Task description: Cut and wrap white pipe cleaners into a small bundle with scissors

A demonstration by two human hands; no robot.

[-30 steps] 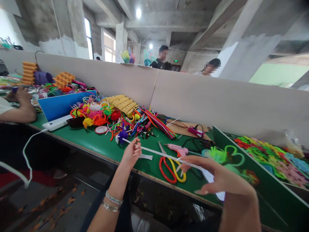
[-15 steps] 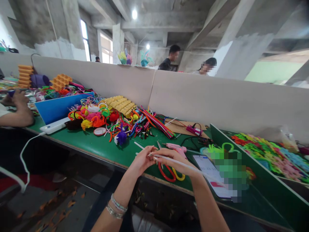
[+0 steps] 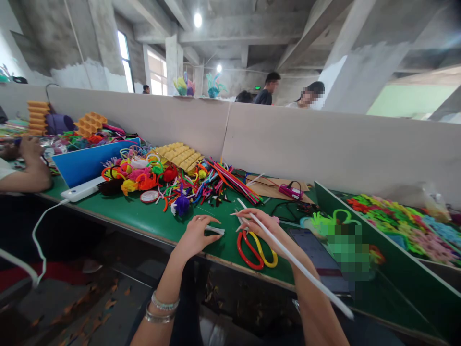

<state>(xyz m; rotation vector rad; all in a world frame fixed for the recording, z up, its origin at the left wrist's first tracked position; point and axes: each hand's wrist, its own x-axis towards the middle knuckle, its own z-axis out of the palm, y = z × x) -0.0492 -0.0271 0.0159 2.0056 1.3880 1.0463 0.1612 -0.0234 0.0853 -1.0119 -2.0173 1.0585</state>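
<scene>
The green table's [image 3: 118, 211] front edge ran beneath both forearms. Left of the left hand [image 3: 192, 235], a broad band of tabletop lay between that edge and the pile [image 3: 180, 185]; the power strip [image 3: 82, 189] was well off leftward. Room was tighter for the right hand [image 3: 264, 226]: scissors [image 3: 254, 265] just below it, a phone [image 3: 317, 257] beside the forearm, the green board [image 3: 396, 269] beyond.

There was one long white stem [image 3: 298, 265], pinched in the right hand's fingers, slanting over the forearm with its lower end past the front edge. The left hand's thumb and fingers stood wide around short white pieces [image 3: 216, 231]; touch, and their exact count, could not be told. One pair of scissors, one phone, one blue board [image 3: 93, 161] and two orange trays [image 3: 90, 125] showed.
</scene>
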